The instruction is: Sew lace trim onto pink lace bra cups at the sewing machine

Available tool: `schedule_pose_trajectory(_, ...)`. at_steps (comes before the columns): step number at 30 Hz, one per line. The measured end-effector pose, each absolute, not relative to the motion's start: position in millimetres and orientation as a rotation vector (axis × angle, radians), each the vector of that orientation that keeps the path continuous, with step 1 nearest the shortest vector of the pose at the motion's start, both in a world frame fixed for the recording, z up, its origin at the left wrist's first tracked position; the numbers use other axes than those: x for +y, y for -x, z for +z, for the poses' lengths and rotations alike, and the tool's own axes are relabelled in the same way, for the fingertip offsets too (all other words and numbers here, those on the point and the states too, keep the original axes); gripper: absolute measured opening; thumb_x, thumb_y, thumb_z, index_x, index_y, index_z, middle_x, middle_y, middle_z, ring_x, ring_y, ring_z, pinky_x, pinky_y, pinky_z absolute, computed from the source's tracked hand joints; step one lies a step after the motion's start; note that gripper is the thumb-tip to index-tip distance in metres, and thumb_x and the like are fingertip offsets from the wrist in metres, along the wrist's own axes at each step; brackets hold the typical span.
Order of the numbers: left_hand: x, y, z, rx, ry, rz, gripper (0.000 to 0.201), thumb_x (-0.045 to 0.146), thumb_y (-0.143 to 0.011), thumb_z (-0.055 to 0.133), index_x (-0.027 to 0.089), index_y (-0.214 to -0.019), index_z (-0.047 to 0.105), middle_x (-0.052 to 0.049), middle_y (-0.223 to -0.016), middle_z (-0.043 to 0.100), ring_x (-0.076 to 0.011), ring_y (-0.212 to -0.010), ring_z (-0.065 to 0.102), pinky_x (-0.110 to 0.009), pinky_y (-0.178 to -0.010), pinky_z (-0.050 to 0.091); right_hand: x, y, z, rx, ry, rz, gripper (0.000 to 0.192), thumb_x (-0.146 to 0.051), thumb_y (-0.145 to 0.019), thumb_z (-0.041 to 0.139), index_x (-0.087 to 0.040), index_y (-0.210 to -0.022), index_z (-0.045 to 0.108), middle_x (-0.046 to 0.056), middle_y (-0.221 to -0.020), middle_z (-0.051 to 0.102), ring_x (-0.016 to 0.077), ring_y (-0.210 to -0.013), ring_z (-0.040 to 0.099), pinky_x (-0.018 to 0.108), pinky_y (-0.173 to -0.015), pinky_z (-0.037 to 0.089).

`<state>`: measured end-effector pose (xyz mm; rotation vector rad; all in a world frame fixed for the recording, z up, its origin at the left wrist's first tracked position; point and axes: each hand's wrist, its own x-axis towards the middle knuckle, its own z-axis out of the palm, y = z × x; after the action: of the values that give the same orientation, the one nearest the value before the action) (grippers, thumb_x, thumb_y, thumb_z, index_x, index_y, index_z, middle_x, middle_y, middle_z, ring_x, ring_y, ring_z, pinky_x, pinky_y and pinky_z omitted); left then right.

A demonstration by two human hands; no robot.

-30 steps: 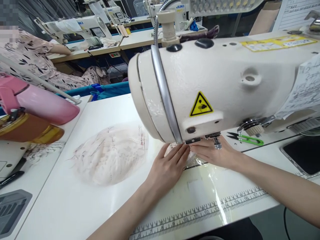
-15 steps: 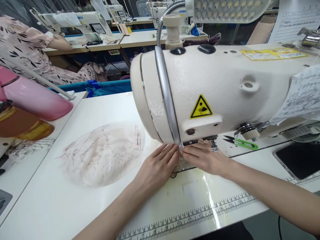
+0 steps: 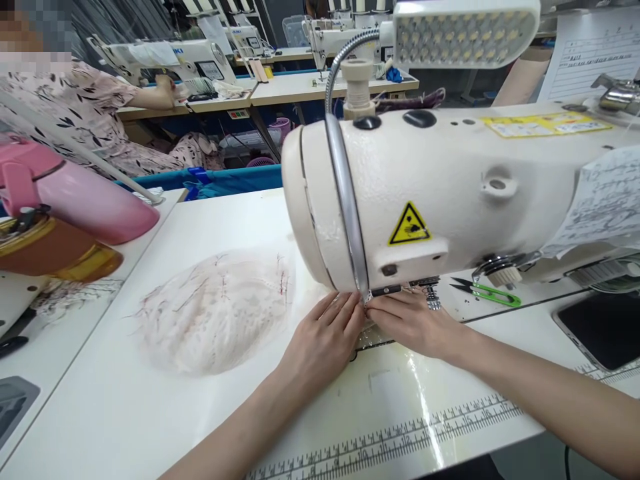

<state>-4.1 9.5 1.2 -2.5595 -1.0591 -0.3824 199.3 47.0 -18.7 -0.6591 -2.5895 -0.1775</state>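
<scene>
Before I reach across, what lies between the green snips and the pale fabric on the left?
The head view shows the right hand, then the left hand.

Versus 1 s ago, left hand (image 3: 323, 337) and right hand (image 3: 417, 323) have both shifted left under the sewing machine head (image 3: 425, 180); left fingertips now sit by the lower end of the metal tube (image 3: 345, 193), and a small dark loop (image 3: 354, 355) shows beside that hand. Co-worker's hand (image 3: 165, 92) is further forward over their table. View tilted up, more lamp (image 3: 465, 33) visible.
</scene>
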Motion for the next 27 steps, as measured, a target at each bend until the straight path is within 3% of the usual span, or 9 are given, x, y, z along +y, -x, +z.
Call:
schedule_pose_trajectory(10,4.7,-1.1,1.2,-1.136,2.518,-0.404,0.031,0.019,-0.091,0.044,0.006,-0.114,0.060,-0.016,-0.119,0.063,-0.0252,-0.107,0.063,-0.037,-0.090,0.053,46.1,-201.4,-13.0,-2.562,0.699,-0.212,0.020,-0.006,-0.087,0.046,-0.019,-0.090,0.061,0.003,-0.094,0.066,0.0141,-0.088,0.056,0.027,-0.072,0.042)
schedule_pose_trajectory(18,2.5,-2.3,1.3,-1.149,2.475,-0.413,0.032,0.021,-0.091,0.044,0.009,-0.116,0.060,-0.014,-0.117,0.065,-0.0256,-0.107,0.063,-0.037,-0.084,0.055,42.2,-203.8,-6.9,-2.491,0.797,-0.454,0.016,-0.012,-0.086,0.051,-0.021,-0.094,0.062,0.000,-0.094,0.068,0.0141,-0.078,0.058,0.030,-0.062,0.037)
schedule_pose_trajectory(27,4.0,-2.4,0.3,-1.171,2.492,-0.416,0.035,0.024,-0.091,0.045,0.010,-0.120,0.059,-0.014,-0.116,0.066,-0.0271,-0.108,0.062,-0.040,-0.089,0.052,44.7,-205.0,4.7,-2.453,0.835,-0.570,0.011,-0.017,-0.086,0.055,-0.022,-0.092,0.063,-0.003,-0.090,0.070,0.0137,-0.068,0.057,0.031,-0.062,0.038)
